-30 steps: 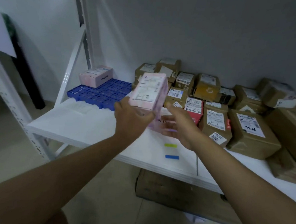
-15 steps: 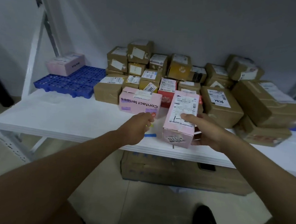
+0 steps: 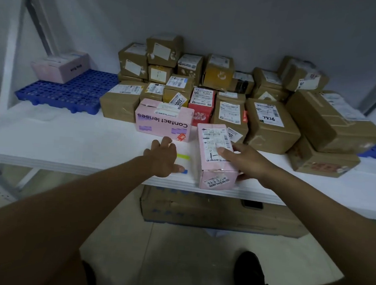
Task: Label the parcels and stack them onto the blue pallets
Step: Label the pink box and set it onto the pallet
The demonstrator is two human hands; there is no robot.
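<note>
On shelf (image 3: 51, 134) edge | my right hand (image 3: 247, 162) grips pink box (image 3: 214, 157) | left hand (image 3: 163, 157) spread flat on stickers (image 3: 183, 157).

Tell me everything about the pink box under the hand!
The pink box is a long, narrow parcel that looks like cardboard. It lies flat near the front edge of the white shelf, one end facing the camera. A white printed label covers most of its top, and a smaller barcode sticker sits on the near end. It looks closed and taped. The right hand holds it, thumb on the label, fingers along its right side. The left hand is beside it, not touching.
</note>
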